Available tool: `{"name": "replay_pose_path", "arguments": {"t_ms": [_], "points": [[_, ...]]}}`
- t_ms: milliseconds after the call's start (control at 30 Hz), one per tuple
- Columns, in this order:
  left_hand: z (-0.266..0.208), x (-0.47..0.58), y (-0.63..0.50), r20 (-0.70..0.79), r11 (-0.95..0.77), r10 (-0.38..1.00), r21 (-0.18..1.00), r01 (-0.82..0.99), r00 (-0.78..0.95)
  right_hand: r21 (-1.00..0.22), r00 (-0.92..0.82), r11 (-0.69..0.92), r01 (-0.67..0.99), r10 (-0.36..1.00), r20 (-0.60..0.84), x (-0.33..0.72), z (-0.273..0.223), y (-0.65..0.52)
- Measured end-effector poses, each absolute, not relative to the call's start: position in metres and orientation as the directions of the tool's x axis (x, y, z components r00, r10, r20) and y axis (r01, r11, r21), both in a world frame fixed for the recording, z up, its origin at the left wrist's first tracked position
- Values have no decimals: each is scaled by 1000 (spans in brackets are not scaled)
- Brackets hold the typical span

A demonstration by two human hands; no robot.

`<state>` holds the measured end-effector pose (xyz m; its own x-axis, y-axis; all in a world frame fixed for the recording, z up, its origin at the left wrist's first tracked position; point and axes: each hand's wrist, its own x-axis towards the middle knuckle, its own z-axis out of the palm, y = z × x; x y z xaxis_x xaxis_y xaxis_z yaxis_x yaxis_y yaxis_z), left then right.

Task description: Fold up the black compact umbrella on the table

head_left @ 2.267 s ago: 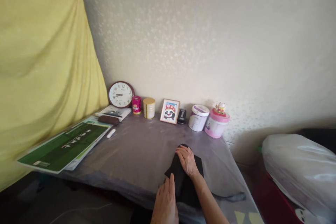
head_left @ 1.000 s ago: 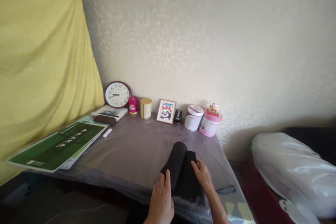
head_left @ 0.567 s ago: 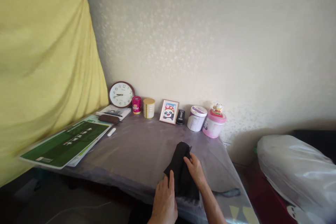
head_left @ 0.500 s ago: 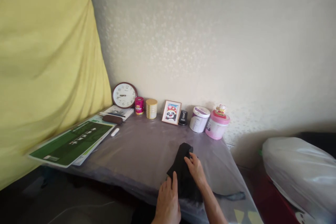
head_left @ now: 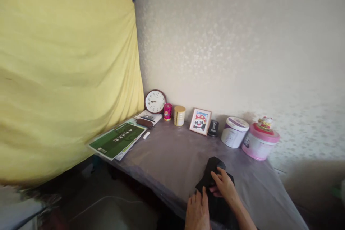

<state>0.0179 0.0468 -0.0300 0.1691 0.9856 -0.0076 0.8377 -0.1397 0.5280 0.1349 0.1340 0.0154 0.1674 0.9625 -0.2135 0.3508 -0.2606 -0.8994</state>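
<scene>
A yellow curtain (head_left: 67,79) hangs beside a green-covered booklet (head_left: 118,141), a round clock (head_left: 155,101), a pink tin (head_left: 167,112) and a yellow-lidded canister (head_left: 179,116). The left hand (head_left: 197,211) has its fingers outstretched on the left edge of a folded black cloth (head_left: 207,176), which lies on the table (head_left: 161,151) below a framed panda picture (head_left: 201,121). The right hand (head_left: 225,188) bends over the cloth, fingers touching it; whether it grips is hard to tell. Beyond stand a white tub (head_left: 232,136) and a pink-lidded tub (head_left: 258,143) bearing a cat figurine (head_left: 265,122).
</scene>
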Motion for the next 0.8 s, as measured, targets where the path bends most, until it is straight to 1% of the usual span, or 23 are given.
{"name": "replay_pose_path", "arguments": {"t_ms": [167, 333, 400, 533, 567, 633, 667, 733, 800], "points": [[-40, 24, 50, 23, -100, 994, 527, 844, 104, -885, 113, -302, 353, 953, -280, 136, 27, 128], [-44, 33, 56, 35, -49, 999, 459, 887, 37, -883, 70, -307, 354, 951, -302, 136, 26, 129], [-45, 33, 59, 42, -63, 998, 422, 904, 50, -883, 60, -296, 365, 954, -295, 135, 22, 131], [-53, 32, 62, 79, -165, 986, 383, 909, 146, -909, 30, -246, 336, 968, -251, 132, 14, 134], [-56, 32, 62, 109, -150, 987, 377, 914, 118, -918, 15, -240, 317, 969, -248, 131, 12, 135], [-61, 35, 63, 165, -100, 986, 389, 916, 37, -927, -21, -237, 291, 967, -254, 129, 11, 135], [-63, 37, 63, 164, -74, 986, 405, 911, 7, -927, -39, -232, 296, 966, -255, 129, 10, 134], [-65, 41, 66, 125, -43, 992, 446, 894, -15, -922, -74, -186, 339, 972, -223, 129, 9, 133], [-64, 43, 69, 65, -17, 998, 484, 875, -17, -913, -104, -109, 392, 981, -162, 130, 6, 133]]}}
